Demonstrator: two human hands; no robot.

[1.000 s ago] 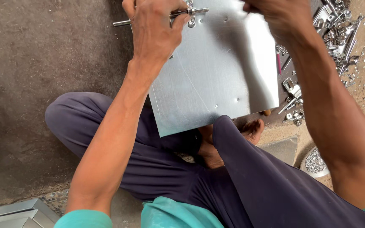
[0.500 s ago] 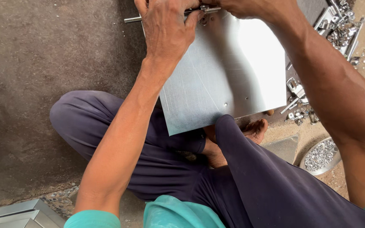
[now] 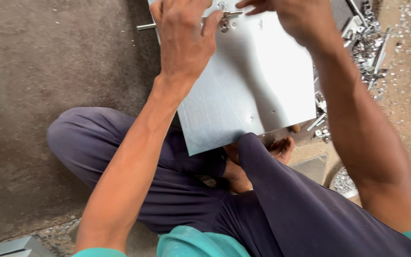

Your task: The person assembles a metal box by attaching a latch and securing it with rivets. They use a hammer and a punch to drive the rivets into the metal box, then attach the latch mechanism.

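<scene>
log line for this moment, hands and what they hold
left hand: pressing on metal sheet | right hand: at sheet's top edge by small fitting | loose hardware: right

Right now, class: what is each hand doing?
Left hand: closed on the metal sheet and rod.
Right hand: on the sheet's top edge; grip cannot be told.

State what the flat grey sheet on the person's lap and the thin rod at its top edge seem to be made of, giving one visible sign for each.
Flat grey sheet: probably galvanised or plain steel; dull silver sheen, faint streaks, small punched holes. Thin rod: seemingly bright metal; it glints pale silver. The left hand presses on the sheet.
</scene>
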